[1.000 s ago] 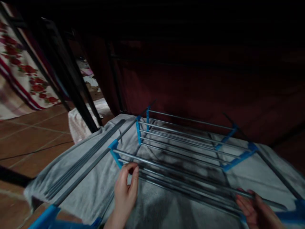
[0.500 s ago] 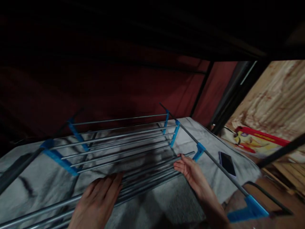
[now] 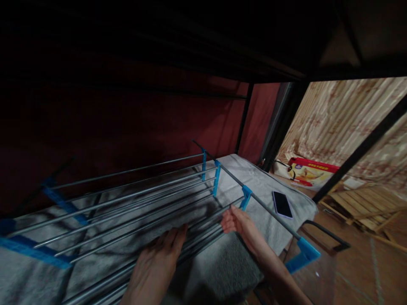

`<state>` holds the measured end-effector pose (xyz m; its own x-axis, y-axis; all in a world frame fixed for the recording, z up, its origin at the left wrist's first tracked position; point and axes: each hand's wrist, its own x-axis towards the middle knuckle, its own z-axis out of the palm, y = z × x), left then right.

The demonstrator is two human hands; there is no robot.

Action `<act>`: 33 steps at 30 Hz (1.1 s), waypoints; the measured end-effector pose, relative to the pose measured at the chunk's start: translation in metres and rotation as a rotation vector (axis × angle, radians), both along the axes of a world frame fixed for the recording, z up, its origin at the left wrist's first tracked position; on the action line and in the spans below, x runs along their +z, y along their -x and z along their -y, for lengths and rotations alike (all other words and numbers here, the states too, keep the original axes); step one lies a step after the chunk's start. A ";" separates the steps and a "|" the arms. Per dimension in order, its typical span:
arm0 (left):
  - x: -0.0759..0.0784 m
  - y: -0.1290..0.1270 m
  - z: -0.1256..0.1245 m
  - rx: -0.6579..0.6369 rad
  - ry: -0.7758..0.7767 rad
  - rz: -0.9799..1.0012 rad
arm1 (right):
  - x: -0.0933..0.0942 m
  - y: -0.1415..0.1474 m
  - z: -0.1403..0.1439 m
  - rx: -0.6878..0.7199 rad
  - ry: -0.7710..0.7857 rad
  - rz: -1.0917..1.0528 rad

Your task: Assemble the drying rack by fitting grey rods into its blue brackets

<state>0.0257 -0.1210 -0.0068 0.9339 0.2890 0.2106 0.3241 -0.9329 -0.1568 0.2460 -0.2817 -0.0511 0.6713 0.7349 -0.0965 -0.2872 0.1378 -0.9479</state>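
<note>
Left hand (image 3: 155,267) lies flat, fingers together on the drying rack (image 3: 133,199) rods; right hand (image 3: 240,222) reaches forward, fingers curled around one rod's end.

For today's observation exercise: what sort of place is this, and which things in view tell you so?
Probably a room in a home. A folding clothes drying rack lies on a grey towel over a terracotta tiled floor, with patterned curtains behind and a phone set down nearby.

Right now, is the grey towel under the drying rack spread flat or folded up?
Spread flat: the grey towel lies open beneath the drying rack, reaching past its rods on the right side.
</note>
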 end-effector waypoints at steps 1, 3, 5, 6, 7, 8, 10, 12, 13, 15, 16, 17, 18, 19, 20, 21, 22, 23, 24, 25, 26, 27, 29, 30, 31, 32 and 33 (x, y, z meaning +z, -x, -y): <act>0.000 0.001 0.001 0.000 -0.005 0.006 | -0.003 -0.002 0.005 -0.059 0.029 0.094; -0.002 0.003 0.000 -0.012 -0.008 0.024 | -0.009 -0.007 0.016 -0.281 0.091 0.309; -0.001 0.005 -0.001 -0.027 -0.001 0.044 | -0.015 -0.013 0.026 -0.543 0.157 0.480; 0.000 0.005 -0.002 -0.032 0.004 0.054 | -0.018 -0.016 0.029 -0.647 0.186 0.531; 0.002 0.005 -0.002 -0.035 0.007 0.064 | -0.021 -0.019 0.031 -0.718 0.208 0.562; 0.004 0.005 -0.002 -0.037 0.009 0.073 | -0.023 -0.022 0.031 -0.758 0.218 0.584; 0.008 0.004 -0.002 -0.046 0.002 0.088 | -0.026 -0.028 0.028 -0.757 0.193 0.604; 0.009 0.003 -0.003 -0.052 -0.015 0.109 | -0.029 -0.034 0.021 -0.694 0.128 0.593; 0.008 0.002 -0.003 -0.062 -0.020 0.120 | -0.031 -0.036 0.018 -0.657 0.095 0.582; 0.005 0.002 -0.005 -0.079 -0.029 0.138 | -0.034 -0.039 0.012 -0.611 0.048 0.565; 0.004 0.002 -0.005 -0.078 -0.041 0.138 | -0.035 -0.041 0.011 -0.606 0.034 0.559; 0.003 0.002 -0.005 -0.069 -0.058 0.132 | -0.036 -0.041 0.010 -0.604 0.025 0.554; 0.003 0.003 -0.005 -0.053 -0.079 0.124 | -0.037 -0.042 0.009 -0.605 0.019 0.548; 0.003 0.003 -0.005 -0.034 -0.098 0.116 | -0.037 -0.043 0.009 -0.606 0.016 0.542; 0.004 0.004 -0.005 -0.015 -0.108 0.108 | -0.037 -0.043 0.009 -0.606 0.015 0.538; 0.005 0.005 -0.005 -0.003 -0.110 0.103 | -0.036 -0.044 0.009 -0.600 0.014 0.537; 0.006 0.006 -0.005 0.004 -0.104 0.101 | -0.035 -0.045 0.008 -0.596 0.009 0.539; 0.007 0.007 -0.005 0.007 -0.095 0.100 | -0.033 -0.046 0.008 -0.592 0.002 0.544; 0.008 0.008 -0.004 0.008 -0.084 0.095 | -0.032 -0.046 0.007 -0.592 -0.006 0.552; 0.008 0.009 -0.004 0.009 -0.073 0.088 | -0.031 -0.047 0.006 -0.595 -0.012 0.560; 0.009 0.009 -0.003 0.009 -0.063 0.078 | -0.030 -0.048 0.005 -0.598 -0.016 0.568; 0.009 0.009 -0.002 0.010 -0.054 0.068 | -0.029 -0.049 0.004 -0.603 -0.017 0.574; 0.009 0.008 0.001 0.018 -0.036 0.050 | -0.029 -0.051 0.004 -0.607 -0.012 0.580; 0.009 0.007 0.002 0.024 -0.028 0.044 | -0.029 -0.051 0.004 -0.606 -0.010 0.578; 0.009 0.006 0.003 0.027 -0.018 0.038 | -0.030 -0.051 0.004 -0.605 -0.006 0.575; 0.009 0.006 0.003 0.029 -0.006 0.031 | -0.030 -0.052 0.004 -0.603 -0.003 0.572; 0.009 0.005 0.003 0.031 0.004 0.026 | -0.030 -0.052 0.005 -0.598 0.000 0.568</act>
